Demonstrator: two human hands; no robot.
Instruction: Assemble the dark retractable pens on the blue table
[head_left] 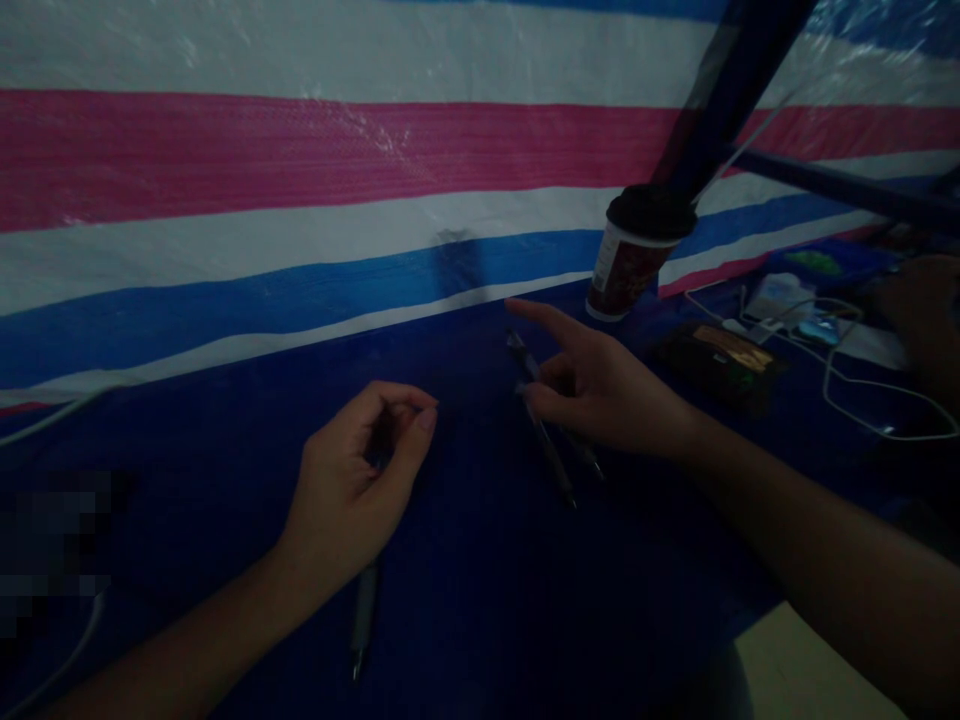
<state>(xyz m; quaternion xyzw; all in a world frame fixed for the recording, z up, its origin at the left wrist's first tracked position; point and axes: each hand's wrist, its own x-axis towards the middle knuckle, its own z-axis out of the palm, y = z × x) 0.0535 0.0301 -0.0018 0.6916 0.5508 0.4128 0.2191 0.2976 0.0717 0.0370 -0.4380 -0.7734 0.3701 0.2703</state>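
On the dark blue table [465, 600], my left hand [360, 470] is closed, thumb pressed to the curled fingers; what it holds, if anything, is hidden. A pen [364, 620] lies below that hand, its upper part covered by it. My right hand [600, 385] is open, index finger stretched out and thumb apart from it. Beside its thumb lies a pen [550, 450], tilted toward the lower right. The tip of another pen [589, 458] shows under the right hand.
A lidded paper cup [634, 255] stands behind my right hand near the striped sheet [300, 150]. Right of it are a dark packet [720, 365], a white cable [870, 380] and a blue tray [832, 258]. Another person's hand [922, 300] shows at the right edge.
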